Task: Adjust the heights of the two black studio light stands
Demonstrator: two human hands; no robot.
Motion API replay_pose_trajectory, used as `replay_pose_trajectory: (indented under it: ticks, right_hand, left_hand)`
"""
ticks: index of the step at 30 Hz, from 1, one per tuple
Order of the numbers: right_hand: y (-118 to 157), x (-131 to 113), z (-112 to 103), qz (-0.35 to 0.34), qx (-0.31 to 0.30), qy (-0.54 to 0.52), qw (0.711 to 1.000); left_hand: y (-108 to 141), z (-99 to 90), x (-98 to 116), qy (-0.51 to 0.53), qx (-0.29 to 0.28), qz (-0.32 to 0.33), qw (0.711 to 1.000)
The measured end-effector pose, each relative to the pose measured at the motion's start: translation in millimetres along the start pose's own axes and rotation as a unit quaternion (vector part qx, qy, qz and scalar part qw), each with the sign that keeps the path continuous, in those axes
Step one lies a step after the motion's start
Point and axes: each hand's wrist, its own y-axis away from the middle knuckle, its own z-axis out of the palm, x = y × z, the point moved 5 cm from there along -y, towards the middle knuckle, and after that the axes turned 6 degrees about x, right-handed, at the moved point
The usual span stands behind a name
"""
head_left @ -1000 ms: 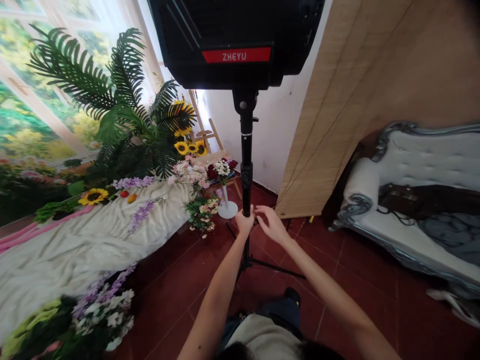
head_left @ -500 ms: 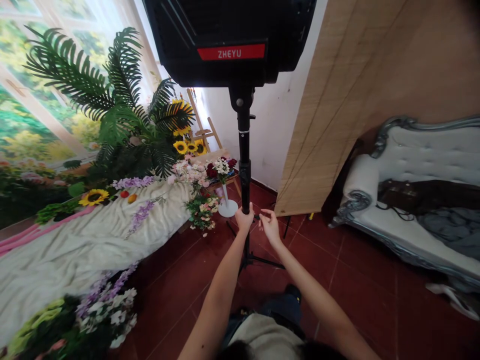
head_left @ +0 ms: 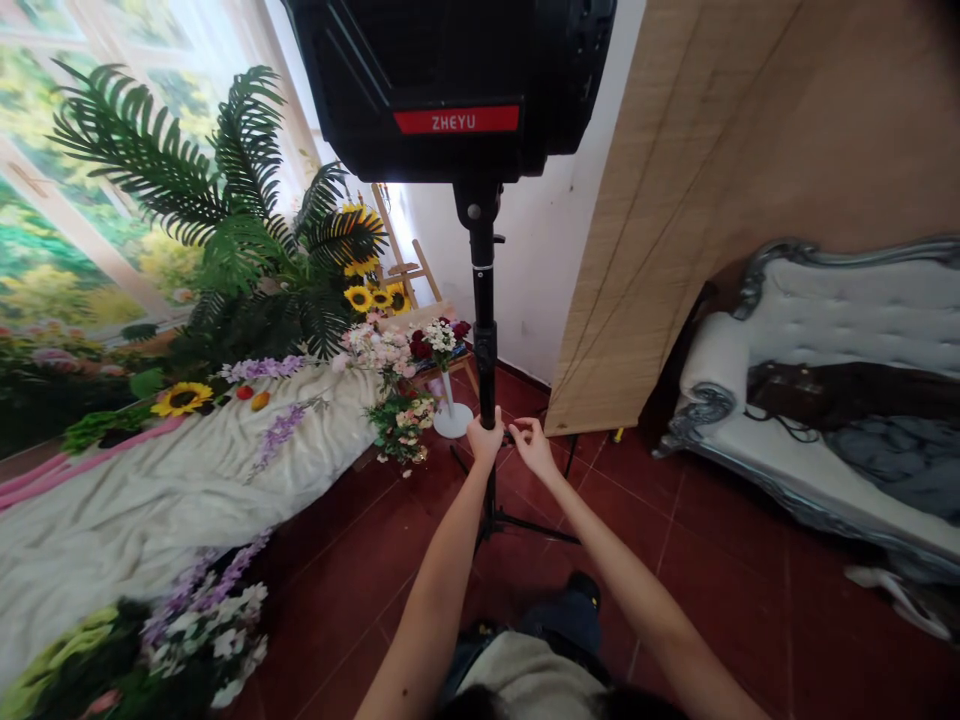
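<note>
A black light stand [head_left: 486, 385] rises in front of me and bears a large black studio light [head_left: 442, 60] with a red label. My left hand [head_left: 486, 437] is wrapped round the stand's pole, below its upper collar. Just right of the pole, my right hand [head_left: 531, 443] has its fingertips together at a small dark tightening knob [head_left: 507, 438], which they partly cover. Below both hands, the stand's legs [head_left: 532, 525] spread over the tiled floor.
Left lies a white draped cloth [head_left: 300, 470] with flowers; a palm plant [head_left: 247, 220] stands behind. A white pedestal stand [head_left: 453, 420] is just beyond the pole. At right hang a bamboo blind [head_left: 600, 340] and, farther over, stands a white sofa [head_left: 847, 310].
My right hand's fingers have drawn together and moved closer to the knob beside the pole. My left hand keeps its hold. The view has shifted slightly, with the light appearing a little further left.
</note>
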Motion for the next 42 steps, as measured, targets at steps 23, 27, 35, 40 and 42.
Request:
replay_pose_trajectory:
  ticks: [23,27,35,40,42]
  right_hand:
    - [18.5,-27.2,-18.9,-0.241,-0.085,0.214,0.943]
    - [13.7,-23.2,-15.0,-0.273,-0.080,0.210,0.935]
    - [8.3,-5.9,-4.8,-0.147,0.015,0.159,0.976]
    - [12.9,1.8,-2.5,-0.057,0.053,0.111,0.991]
    - [15.0,3.0,-2.4,-0.052,0.063,0.100,0.992]
  left_hand:
    - [0.7,1.7,1.6,0.022,-0.010,0.011,1.000]
    - [0.5,1.6,0.9,0.017,-0.010,0.008,1.000]
    - [1.0,2.0,1.0,0.011,-0.011,-0.009,1.000]
    - [2.3,0.4,5.4,0.018,-0.004,-0.017,1.000]
    - [2.5,0.3,6.2,0.025,-0.013,-0.020,0.999]
